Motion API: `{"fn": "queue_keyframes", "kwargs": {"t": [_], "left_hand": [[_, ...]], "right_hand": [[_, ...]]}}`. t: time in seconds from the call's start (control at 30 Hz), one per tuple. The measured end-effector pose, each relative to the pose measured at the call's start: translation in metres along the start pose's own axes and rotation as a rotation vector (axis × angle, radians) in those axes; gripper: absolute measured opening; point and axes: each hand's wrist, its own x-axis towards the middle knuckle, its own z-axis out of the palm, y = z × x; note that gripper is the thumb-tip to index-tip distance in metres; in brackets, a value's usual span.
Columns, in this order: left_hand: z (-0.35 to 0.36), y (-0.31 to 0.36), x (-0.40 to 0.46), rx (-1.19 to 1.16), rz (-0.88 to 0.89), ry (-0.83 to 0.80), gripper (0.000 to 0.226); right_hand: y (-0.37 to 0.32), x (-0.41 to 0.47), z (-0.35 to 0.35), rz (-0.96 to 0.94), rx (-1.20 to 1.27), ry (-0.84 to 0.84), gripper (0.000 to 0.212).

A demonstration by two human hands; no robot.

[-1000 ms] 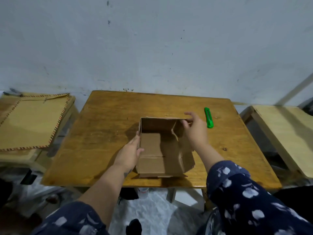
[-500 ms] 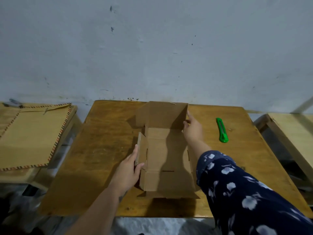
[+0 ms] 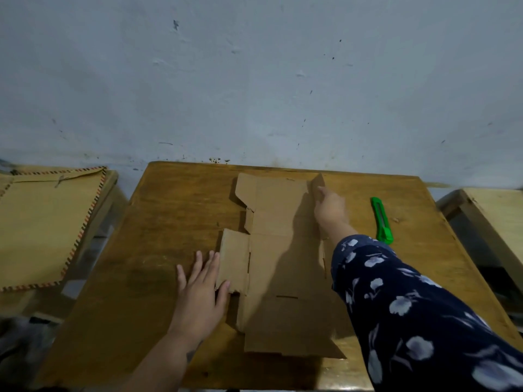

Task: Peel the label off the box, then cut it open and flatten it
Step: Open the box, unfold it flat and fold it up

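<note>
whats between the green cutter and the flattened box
In the head view, the right hand and its forearm lie between the green cutter and the flattened box, with bare table top beside them.

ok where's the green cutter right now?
In the head view the green cutter lies on the wooden table at its right side, just right of the right hand and the flattened box, untouched.

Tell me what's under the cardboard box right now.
The flattened cardboard box lies on the wooden table. Left hand reaches under its side flap; anything else beneath is covered.
</note>
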Motion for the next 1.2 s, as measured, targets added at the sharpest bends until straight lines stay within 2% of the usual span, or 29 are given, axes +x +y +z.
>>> {"fn": "queue_keyframes", "kwargs": {"t": [0.13, 0.23, 0.3, 0.4, 0.57, 0.73, 0.8, 0.9, 1.1, 1.2], "left_hand": [[0.000, 0.004, -0.003, -0.018, -0.021, 0.013, 0.059], [-0.001, 0.009, -0.006, -0.009, -0.060, 0.017, 0.058], [-0.001, 0.011, -0.009, 0.013, -0.098, -0.002, 0.058], [-0.001, 0.016, -0.014, 0.044, -0.136, -0.011, 0.059], [-0.007, 0.024, -0.007, 0.105, -0.180, -0.010, 0.066], [-0.007, 0.034, 0.000, 0.200, -0.225, -0.062, 0.090], [-0.006, 0.038, 0.000, 0.219, -0.232, -0.086, 0.093], [-0.006, 0.041, -0.003, 0.200, -0.236, -0.065, 0.086], [-0.026, 0.027, -0.017, 0.091, -0.129, 0.117, 0.057], [-0.033, 0.011, -0.024, 0.178, -0.113, 0.133, 0.051]], "right_hand": [[0.002, -0.016, -0.010, -0.163, -0.245, 0.097, 0.043], [-0.008, -0.056, -0.010, -0.202, -0.272, 0.140, 0.038], [-0.010, -0.095, -0.001, -0.246, -0.277, 0.059, 0.032], [-0.002, -0.153, 0.010, -0.348, -0.325, -0.051, 0.034], [0.038, -0.196, 0.024, -0.339, -0.446, -0.275, 0.056], [0.063, -0.195, 0.033, -0.393, -0.520, -0.252, 0.061], [0.062, -0.195, 0.033, -0.399, -0.528, -0.248, 0.062], [0.062, -0.195, 0.032, -0.402, -0.534, -0.252, 0.061], [0.062, -0.195, 0.031, -0.409, -0.517, -0.252, 0.057], [0.062, -0.194, 0.032, -0.409, -0.526, -0.255, 0.059]]}}
